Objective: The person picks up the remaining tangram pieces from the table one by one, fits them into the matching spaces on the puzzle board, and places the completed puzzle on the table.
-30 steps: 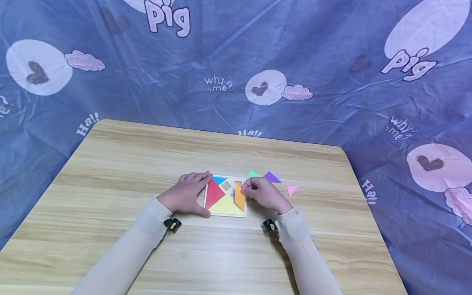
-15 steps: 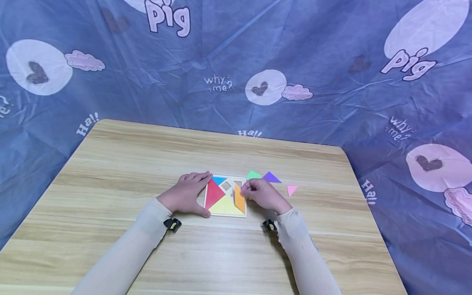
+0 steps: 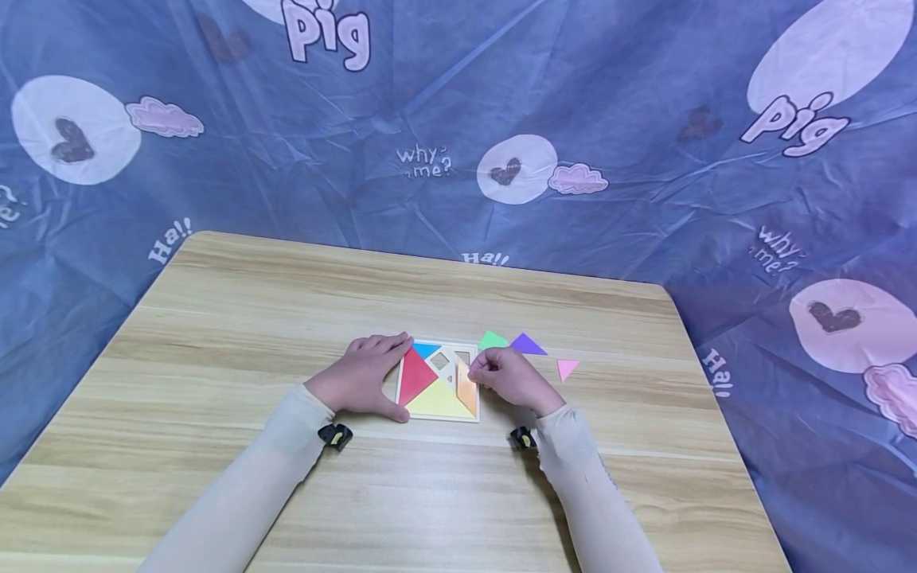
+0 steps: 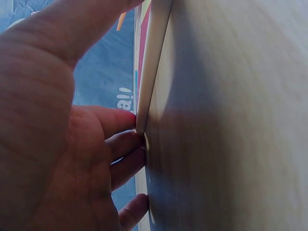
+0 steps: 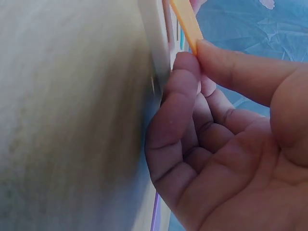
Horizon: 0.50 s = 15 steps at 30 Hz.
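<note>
right hand point(image 3: 514, 377) pinching 1 orange piece point(image 3: 467, 391) | left hand point(image 3: 361, 375) straight-fingered, touching 1 board point(image 3: 451, 352) | 3 loose pieces point(image 3: 528, 344)

We see orange on the flat parallelogram point(image 3: 467, 391), cream on the square tray point(image 3: 450, 350), and solid red, yellow and blue on its flat triangles: red triangle point(image 3: 415, 380), yellow triangle point(image 3: 440, 403), blue triangle point(image 3: 426, 351). Brown grain streaks our pale wood-look table point(image 3: 322, 286); white lettering point(image 3: 329, 32) and pink clouds point(image 3: 165, 118) pattern our blue cloth backdrop point(image 3: 444, 79).
</note>
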Each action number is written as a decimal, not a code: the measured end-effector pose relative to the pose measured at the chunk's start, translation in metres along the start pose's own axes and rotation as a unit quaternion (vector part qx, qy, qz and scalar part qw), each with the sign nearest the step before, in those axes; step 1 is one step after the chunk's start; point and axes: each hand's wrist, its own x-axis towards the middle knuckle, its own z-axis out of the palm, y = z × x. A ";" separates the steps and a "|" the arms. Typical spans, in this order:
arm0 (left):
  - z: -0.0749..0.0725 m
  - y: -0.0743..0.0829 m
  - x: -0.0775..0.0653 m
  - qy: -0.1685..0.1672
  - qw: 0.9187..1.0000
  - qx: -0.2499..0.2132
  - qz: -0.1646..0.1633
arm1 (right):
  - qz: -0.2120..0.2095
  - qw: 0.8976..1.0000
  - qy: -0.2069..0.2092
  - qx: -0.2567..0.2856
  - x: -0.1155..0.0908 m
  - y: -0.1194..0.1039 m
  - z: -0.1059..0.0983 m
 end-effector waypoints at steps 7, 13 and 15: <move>0.001 0.000 0.001 0.000 1.000 0.005 0.000 | 0.014 1.000 0.016 -0.011 0.000 0.000 0.001; 0.001 0.000 0.001 0.000 1.000 0.006 -0.003 | 0.020 0.999 0.025 -0.022 0.001 0.000 0.002; 0.002 0.000 0.001 0.000 1.000 0.006 -0.003 | 0.018 0.999 0.026 -0.023 0.000 0.000 0.003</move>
